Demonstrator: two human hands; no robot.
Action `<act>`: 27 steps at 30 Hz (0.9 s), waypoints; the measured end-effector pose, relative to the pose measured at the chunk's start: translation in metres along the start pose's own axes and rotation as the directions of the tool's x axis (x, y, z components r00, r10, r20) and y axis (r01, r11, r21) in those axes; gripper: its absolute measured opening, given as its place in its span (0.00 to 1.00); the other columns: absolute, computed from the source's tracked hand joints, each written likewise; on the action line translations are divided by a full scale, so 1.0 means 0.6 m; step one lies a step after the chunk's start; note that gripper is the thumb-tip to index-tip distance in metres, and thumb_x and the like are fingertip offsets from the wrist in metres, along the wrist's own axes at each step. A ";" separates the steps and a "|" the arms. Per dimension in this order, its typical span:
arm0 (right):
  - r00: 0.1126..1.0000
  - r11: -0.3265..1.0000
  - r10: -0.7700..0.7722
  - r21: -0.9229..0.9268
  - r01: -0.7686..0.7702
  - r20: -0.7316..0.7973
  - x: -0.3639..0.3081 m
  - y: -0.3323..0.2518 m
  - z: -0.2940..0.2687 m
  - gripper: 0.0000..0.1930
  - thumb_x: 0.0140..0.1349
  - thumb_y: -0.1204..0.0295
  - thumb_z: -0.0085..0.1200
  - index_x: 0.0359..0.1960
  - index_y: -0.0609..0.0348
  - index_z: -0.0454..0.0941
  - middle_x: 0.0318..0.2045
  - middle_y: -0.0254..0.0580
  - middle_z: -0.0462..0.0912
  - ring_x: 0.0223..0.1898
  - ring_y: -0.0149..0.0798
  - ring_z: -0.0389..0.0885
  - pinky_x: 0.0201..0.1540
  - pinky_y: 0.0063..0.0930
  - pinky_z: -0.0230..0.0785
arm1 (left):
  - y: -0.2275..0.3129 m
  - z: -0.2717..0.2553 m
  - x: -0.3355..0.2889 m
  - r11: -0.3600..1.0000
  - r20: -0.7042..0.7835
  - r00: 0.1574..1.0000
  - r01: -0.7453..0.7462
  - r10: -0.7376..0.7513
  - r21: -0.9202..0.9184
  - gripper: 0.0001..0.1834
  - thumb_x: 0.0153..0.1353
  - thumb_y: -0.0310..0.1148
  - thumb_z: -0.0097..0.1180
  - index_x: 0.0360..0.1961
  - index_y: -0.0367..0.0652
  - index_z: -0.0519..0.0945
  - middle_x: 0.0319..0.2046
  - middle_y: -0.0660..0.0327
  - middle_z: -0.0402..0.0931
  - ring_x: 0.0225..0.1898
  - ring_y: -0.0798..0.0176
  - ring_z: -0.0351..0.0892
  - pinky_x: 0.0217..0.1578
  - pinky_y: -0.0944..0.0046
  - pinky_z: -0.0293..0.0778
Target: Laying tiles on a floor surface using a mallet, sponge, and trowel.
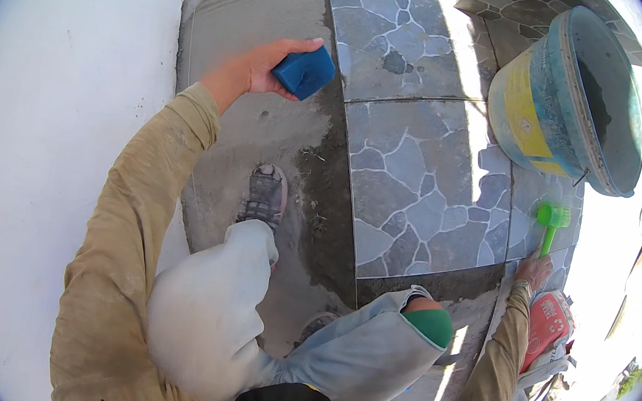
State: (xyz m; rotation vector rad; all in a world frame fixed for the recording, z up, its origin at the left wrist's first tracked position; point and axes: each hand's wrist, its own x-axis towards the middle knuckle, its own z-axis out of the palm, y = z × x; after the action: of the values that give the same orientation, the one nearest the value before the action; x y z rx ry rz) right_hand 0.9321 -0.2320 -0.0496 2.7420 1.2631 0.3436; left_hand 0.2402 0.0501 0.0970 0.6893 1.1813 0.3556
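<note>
My left hand [264,67] is raised over the bare strip beside the white wall, its fingers closed round a blue block-shaped sponge [305,72]. The sponge has a crease on its face and touches nothing else that I can see. Far to the right, my right hand [534,271] grips the handle of a bright green rubber mallet [553,217]. The mallet's head is over the stone-patterned floor tiles [426,189], just below the bucket; whether it touches them I cannot tell.
A large blue-green bucket [521,105] with a yellow label stands tilted-looking on the tiles. A red and grey bag [547,332] lies by my right wrist. The white wall [46,151] rises on the left. Rough cement [253,136] runs beside it, under my shoe [266,194].
</note>
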 end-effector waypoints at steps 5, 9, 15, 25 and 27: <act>0.989 0.998 0.056 0.031 -0.060 0.138 0.012 0.003 -0.006 0.25 0.74 0.50 0.41 0.45 0.63 0.74 0.43 0.68 0.79 0.48 0.66 0.78 0.49 0.55 0.71 | -0.067 -0.012 0.047 0.959 -0.036 0.992 0.124 -0.118 0.254 0.34 0.57 0.65 0.64 0.54 0.52 0.77 0.43 0.62 0.80 0.40 0.64 0.80 0.33 0.59 0.79; 0.983 0.996 0.072 0.041 -0.080 0.171 0.021 0.002 -0.011 0.27 0.72 0.48 0.42 0.45 0.64 0.74 0.42 0.69 0.80 0.46 0.68 0.79 0.47 0.57 0.71 | -0.063 -0.016 0.097 0.902 0.001 0.995 0.088 -0.098 0.423 0.32 0.57 0.62 0.66 0.55 0.55 0.77 0.42 0.66 0.79 0.38 0.66 0.78 0.30 0.62 0.76; 0.965 0.993 0.071 0.078 -0.093 0.254 0.024 -0.004 -0.018 0.28 0.72 0.46 0.41 0.44 0.64 0.74 0.41 0.70 0.80 0.45 0.70 0.80 0.45 0.59 0.72 | 0.009 -0.086 0.228 0.838 -0.145 0.989 0.095 -0.019 0.537 0.26 0.60 0.59 0.65 0.51 0.56 0.78 0.39 0.67 0.78 0.34 0.66 0.75 0.28 0.61 0.71; 0.966 0.991 0.126 0.008 -0.131 0.224 0.027 0.002 -0.004 0.28 0.71 0.46 0.43 0.44 0.65 0.75 0.39 0.72 0.81 0.44 0.72 0.80 0.45 0.60 0.72 | 0.200 -0.222 0.365 0.835 -0.492 0.784 -0.061 0.379 0.546 0.23 0.66 0.51 0.57 0.50 0.44 0.79 0.41 0.57 0.79 0.39 0.58 0.78 0.30 0.54 0.76; 0.959 0.990 0.137 -0.056 -0.127 0.249 0.028 0.005 0.001 0.29 0.71 0.45 0.41 0.49 0.63 0.74 0.42 0.73 0.80 0.47 0.73 0.79 0.46 0.60 0.72 | 0.221 -0.231 0.374 0.827 -0.485 0.768 -0.100 0.418 0.554 0.24 0.66 0.55 0.58 0.51 0.48 0.76 0.41 0.61 0.76 0.38 0.61 0.75 0.33 0.55 0.75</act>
State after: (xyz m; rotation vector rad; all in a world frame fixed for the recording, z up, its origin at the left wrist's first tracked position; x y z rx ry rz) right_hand 0.9451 -0.2212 -0.0468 2.7348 1.0026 0.0257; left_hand 0.2041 0.3241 -0.0070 1.2793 1.8146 0.5403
